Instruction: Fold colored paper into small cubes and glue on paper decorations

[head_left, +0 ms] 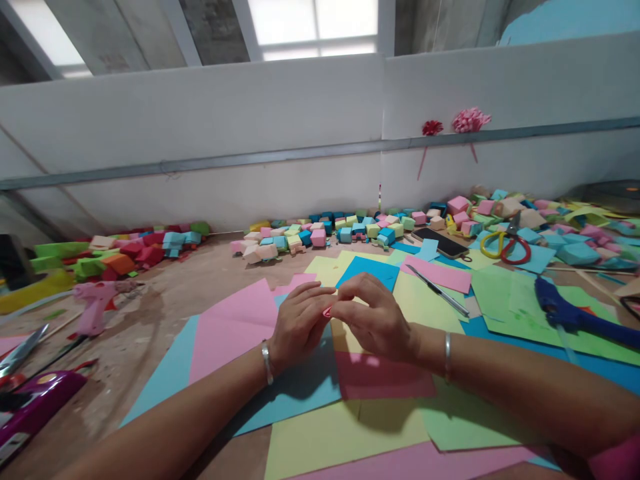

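Observation:
My left hand (305,317) and my right hand (375,313) meet above the middle of the table. Between their fingertips is a small pink-red piece (327,311), likely paper, mostly hidden by the fingers. Both hands are closed on it, pinching from either side. Below them lie overlapping colored paper sheets: a pink sheet (235,327), a blue sheet (305,393) and a yellow sheet (340,433). To the right of my right hand, a craft knife (440,291) rests on the sheets.
Folded paper blocks (300,237) line the wall. At left are a pink glue gun (93,307) and a purple tool (43,407). At right lie a phone (440,243), red-and-yellow scissors (507,247) and a blue glue gun (580,313). Paper flowers (470,121) hang on the wall rail.

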{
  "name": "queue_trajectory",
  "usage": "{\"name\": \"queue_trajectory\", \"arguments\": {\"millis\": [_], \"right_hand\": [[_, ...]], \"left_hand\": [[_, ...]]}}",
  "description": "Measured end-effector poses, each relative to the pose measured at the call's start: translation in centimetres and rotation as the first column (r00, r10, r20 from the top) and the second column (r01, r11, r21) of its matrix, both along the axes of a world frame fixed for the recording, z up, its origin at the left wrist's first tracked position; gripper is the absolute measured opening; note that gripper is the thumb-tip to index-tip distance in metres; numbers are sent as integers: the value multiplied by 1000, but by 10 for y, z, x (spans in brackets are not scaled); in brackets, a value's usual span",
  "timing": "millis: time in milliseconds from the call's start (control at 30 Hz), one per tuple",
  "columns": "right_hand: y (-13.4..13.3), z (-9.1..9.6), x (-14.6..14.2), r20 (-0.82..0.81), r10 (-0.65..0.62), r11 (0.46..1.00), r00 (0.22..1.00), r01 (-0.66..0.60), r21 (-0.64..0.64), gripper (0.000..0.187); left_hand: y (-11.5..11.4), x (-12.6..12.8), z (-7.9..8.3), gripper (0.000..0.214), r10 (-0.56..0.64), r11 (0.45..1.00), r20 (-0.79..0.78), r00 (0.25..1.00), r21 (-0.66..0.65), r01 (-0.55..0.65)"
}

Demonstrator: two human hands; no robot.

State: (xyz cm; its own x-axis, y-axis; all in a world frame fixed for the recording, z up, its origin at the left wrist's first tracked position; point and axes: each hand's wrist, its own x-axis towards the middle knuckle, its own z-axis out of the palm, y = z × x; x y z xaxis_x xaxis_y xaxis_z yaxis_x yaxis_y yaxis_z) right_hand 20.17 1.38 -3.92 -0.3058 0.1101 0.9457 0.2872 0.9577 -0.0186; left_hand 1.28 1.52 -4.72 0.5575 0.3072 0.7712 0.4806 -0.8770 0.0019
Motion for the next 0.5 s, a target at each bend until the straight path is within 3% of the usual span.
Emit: {"name": "queue_trajectory", "arguments": {"millis": [267,433,500], "right_hand": [[-2,6,1,41,12,991,999,-6,-134,20],[-1,6,3,-50,91,972,995,-100,-211,11],[1,4,3,-100,91,949,991,-117,-292,23]], "left_hand": [[-12,5,5,15,29,986,202,979,-166,5],[-17,9,7,13,10,960,335,942,-266,84],[-17,11,8,9,19,930,422,907,-341,139]]}}
